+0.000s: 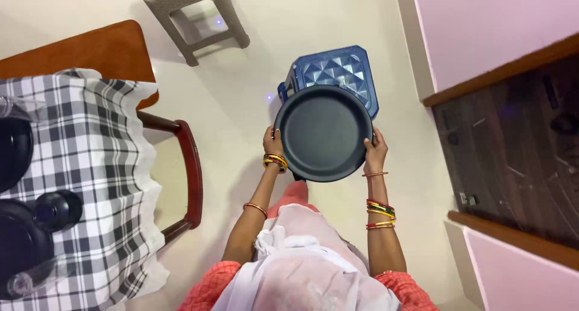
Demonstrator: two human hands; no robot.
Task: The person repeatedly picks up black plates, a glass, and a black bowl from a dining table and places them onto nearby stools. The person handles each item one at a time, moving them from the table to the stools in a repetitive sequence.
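Closest to you is your own lap, covered by a pale cloth (301, 269) over orange-red clothing, with both forearms reaching forward from it, each ringed with coloured bangles.

Your left hand (272, 143) grips the left rim of the round dark pan (323, 133), fingers closed on its edge with the thumb on top. Your right hand (375, 153) does the same on the right rim, fingers curled round the edge. Both hands are clamped on the pan, so it hangs level between them in the air, carried by nothing but you, its hollow side facing up.

Just beyond and under the far rim of the pan stands a blue plastic stool (344, 70) with a faceted top; the pan hides its near part, and whether they touch cannot be told.

To your left stands a table with a brown wooden top (90, 49), and a black-and-white checked cloth (90, 166) drapes over its near part. Dark round vessels (18, 226) sit on the cloth toward the table's left edge. A dark red wooden chair (192, 166) stands just beside the table's right edge.

Farther off, past the table's far right corner, a grey stool (193, 9) stands on the pale floor (253, 64). On your right, a dark wooden door (512, 160) sits between pink walls (482, 21).
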